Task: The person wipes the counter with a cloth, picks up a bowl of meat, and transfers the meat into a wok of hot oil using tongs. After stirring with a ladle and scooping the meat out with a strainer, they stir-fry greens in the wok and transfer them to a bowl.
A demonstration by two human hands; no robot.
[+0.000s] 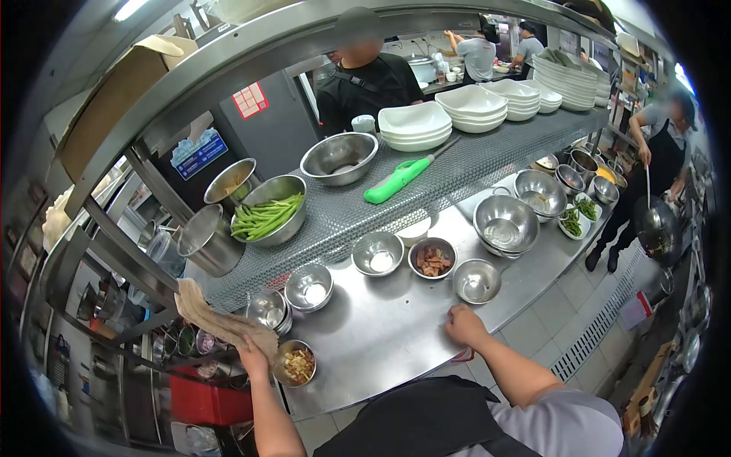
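Note:
A beige cloth [217,318] hangs from the shelf post at the left, and my left hand [253,358] grips its lower end. Just right of that hand stands a small metal bowl of chopped yellowish food [297,363]. My right hand [466,326] rests at the front edge of the steel counter [365,327], its fingers curled; whether they hold anything is hidden. Directly beyond it sits an empty metal bowl [477,281]. A bowl of brown meat pieces [432,259] stands to the left of that one.
The upper shelf [335,209] carries green beans [266,217], a green-handled tool [397,180] and stacked white dishes [415,126]. A person in black [373,95] stands behind it. At the right, another person [655,152] holds a wok [657,228].

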